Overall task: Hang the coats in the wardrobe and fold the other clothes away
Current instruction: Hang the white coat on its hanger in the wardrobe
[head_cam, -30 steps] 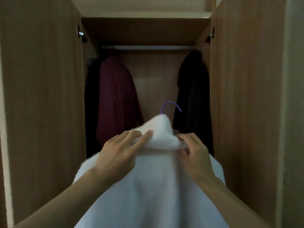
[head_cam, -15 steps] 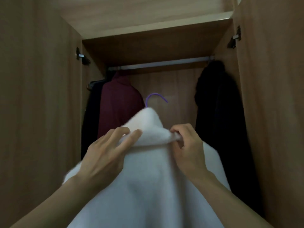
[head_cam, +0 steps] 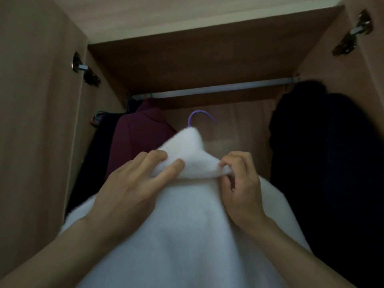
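Head view up into an open wardrobe point(head_cam: 207, 59), doors point(head_cam: 37, 121) swung out on both sides. Filling the lower middle, a white fleecy coat point(head_cam: 187, 235), raised in front of the opening, between the garments hanging inside. At right, a black coat point(head_cam: 322, 163) hanging from the rail's end. At left, a maroon garment point(head_cam: 137, 142), with a dark garment point(head_cam: 97, 146) just beside it against the side wall. On the collar's left side, the left hand point(head_cam: 128, 188), fingers point(head_cam: 153, 161) long and slightly spread, collar fold caught between thumb and forefinger. On the collar's right edge, the right hand point(head_cam: 243, 192), fingers point(head_cam: 230, 161) curled and pinching the fleece. Across the top, a metal rail point(head_cam: 218, 89). Poking out of the collar peak, a purple hanger hook point(head_cam: 196, 114), below the rail and not touching it. Smallest, a metal hinge point(head_cam: 85, 71) on each door.
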Demonstrator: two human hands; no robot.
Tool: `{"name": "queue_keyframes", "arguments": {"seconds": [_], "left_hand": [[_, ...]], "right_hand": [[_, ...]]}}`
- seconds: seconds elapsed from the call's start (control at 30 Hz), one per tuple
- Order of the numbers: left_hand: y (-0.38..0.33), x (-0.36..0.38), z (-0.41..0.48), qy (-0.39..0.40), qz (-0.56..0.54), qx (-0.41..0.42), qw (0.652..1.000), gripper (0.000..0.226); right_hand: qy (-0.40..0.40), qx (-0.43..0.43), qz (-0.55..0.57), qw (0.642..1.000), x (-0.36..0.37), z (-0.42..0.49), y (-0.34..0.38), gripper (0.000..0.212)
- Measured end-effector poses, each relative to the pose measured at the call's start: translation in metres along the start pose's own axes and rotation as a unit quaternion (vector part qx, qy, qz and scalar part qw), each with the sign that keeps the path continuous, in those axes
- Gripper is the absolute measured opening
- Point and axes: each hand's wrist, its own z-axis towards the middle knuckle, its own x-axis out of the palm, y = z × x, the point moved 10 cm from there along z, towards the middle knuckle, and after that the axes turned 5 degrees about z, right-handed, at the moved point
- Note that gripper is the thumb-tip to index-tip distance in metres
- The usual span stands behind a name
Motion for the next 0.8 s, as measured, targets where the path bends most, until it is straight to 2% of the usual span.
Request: {"name": "queue_keyframes", "arguments": {"seconds": [0.23,0.5,0.6,0.8], "left_hand": [[0.017,0.064,0.003,0.026,0.042,0.012,0.999,0.069],[0.033,0.125,0.036,0.055,0.142,0.006,0.988,0.066],[0.044,0.149,0.059,0.080,0.185,0.005,0.979,0.074],[0.075,0.188,0.089,0.101,0.258,0.021,0.961,0.073]], "right_hand": [[-0.002,-0.024,0.017,1.000,0.054,-0.002,-0.062,0.030],[-0.046,-0.046,0.063,0.996,0.107,0.024,-0.135,0.024],[-0.061,-0.057,0.064,0.994,0.132,0.043,-0.162,0.017],[-0.091,-0.063,0.091,0.990,0.185,0.077,-0.201,0.025]]}}
